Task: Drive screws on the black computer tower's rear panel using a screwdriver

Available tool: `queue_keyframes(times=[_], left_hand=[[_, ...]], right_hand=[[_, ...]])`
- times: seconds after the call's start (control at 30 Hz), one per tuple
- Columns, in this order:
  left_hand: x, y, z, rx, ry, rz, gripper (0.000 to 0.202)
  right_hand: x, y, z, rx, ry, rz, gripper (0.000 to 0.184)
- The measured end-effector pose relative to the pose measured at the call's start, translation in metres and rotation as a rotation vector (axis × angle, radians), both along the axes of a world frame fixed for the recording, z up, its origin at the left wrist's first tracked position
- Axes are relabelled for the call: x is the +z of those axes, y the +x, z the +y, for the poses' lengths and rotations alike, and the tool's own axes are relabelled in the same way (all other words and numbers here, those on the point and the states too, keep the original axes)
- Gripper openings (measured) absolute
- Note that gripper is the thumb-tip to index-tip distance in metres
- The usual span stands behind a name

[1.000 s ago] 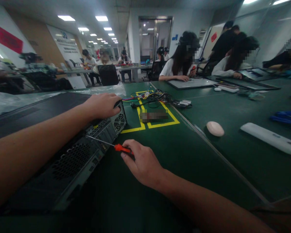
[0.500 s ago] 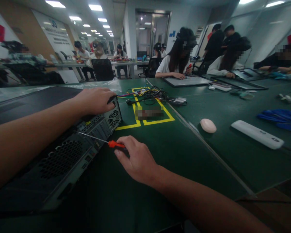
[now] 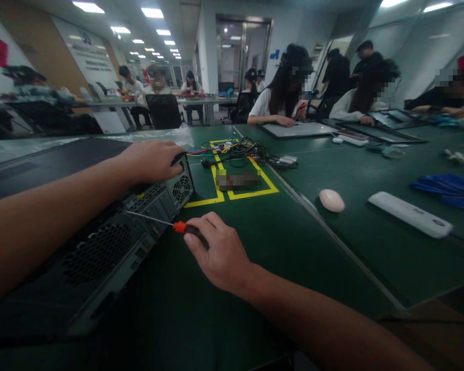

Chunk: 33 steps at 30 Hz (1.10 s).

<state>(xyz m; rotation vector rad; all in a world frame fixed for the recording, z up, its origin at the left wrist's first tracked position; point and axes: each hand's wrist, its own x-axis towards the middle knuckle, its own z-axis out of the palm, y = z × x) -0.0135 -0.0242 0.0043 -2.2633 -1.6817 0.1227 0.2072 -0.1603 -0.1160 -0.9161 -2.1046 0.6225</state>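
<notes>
A black desktop computer case (image 3: 58, 154) lies on its side at the left of the green table, its rear panel with vents and slots turned toward me. My left hand (image 3: 154, 161) lies over its far rear corner, fingers curled round the edge. My right hand (image 3: 218, 252) is closed on the handle of a red and black screwdriver (image 3: 180, 227). The screwdriver's long thin shaft points left, and its tip meets the rear panel near the middle slots. My left forearm passes above the case, and the shadow there hides what exactly the tip touches.
Beyond the case a tangle of cables (image 3: 251, 149) lies across yellow tape marks (image 3: 255, 193). Right of the table seam are a pale rounded object (image 3: 331, 200), a long white device (image 3: 410, 214) and a blue bundle (image 3: 448, 189). Other people work across the table.
The screwdriver's handle has turned in my right hand, showing more of its dark side, and the hand has shifted very slightly. My left hand and the case stay put.
</notes>
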Motion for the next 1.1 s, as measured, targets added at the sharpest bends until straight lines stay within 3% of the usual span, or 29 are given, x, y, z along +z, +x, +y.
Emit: queue_keyframes(times=[0.33,0.53,1.1], left_hand=[[-0.0030,-0.0022,0.0024,-0.011,0.015,0.012,0.065],[-0.0024,-0.0024,0.0023,-0.018,0.016,0.001,0.065],[0.0030,0.0014,-0.0054,-0.054,-0.001,0.022,0.063]], right_hand=[[-0.0021,0.0000,-0.0045,0.029,-0.030,0.012,0.034],[-0.0017,-0.0006,-0.0017,0.053,-0.058,-0.049,0.020],[-0.0032,-0.0001,0.0018,0.056,-0.059,-0.035,0.019]])
